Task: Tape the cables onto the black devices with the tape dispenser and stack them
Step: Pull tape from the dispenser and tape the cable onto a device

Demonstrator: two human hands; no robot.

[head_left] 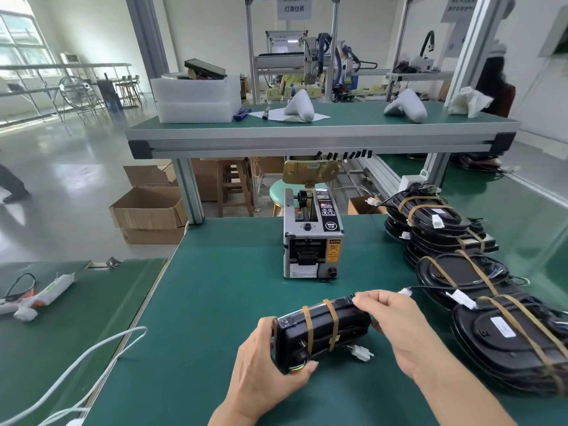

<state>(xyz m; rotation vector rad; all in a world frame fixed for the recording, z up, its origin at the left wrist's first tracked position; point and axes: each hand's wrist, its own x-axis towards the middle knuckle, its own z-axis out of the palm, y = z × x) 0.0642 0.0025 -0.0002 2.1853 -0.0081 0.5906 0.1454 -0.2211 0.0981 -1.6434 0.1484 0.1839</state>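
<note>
A black device [322,332] stands on its edge on the green worktop [215,302], near the front, with two tan tape strips [332,321] wrapped across it and over its cable. A white plug [361,353] hangs from it at the lower right, just above the mat. The left hand [267,367] grips the device's left end, thumb curled under the near corner and fingers behind. The right hand [396,321] holds the right end, with fingertips pinching at the top corner where thin wires come out.

Behind the device, well apart from it, stands the grey tape dispenser [312,238], its slot facing the person. To the right lies a stack [461,262] of taped black devices, overlapping in a row along the worktop's right side, their white plugs sticking out. A white cord [101,348] runs over the worktop's left edge. On the lower table to the left rests a glue gun [40,298].
</note>
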